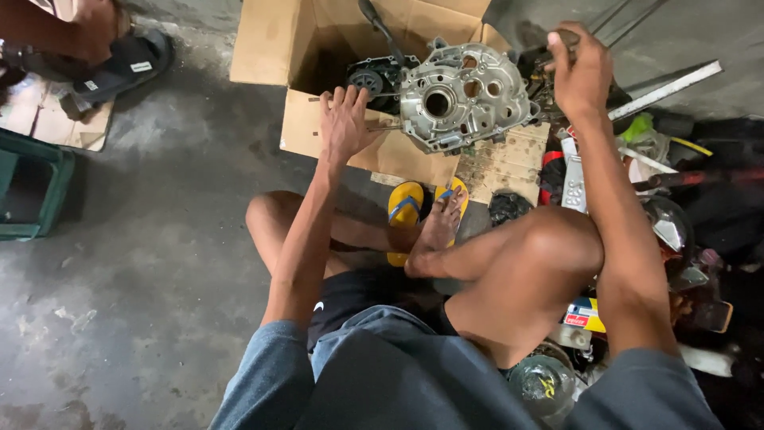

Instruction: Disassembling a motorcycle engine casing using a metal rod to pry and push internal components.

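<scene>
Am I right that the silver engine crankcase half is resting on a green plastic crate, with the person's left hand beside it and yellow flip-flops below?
Not quite: the head view shows the silver engine crankcase half resting on an opened cardboard box, not the green plastic crate, which stands apart at far left. The rest holds: the left hand is beside it, and the yellow flip-flops lie below.

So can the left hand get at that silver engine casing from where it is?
Probably yes. The left hand rests on the cardboard box edge right beside the silver engine casing, with nothing between them.
</scene>
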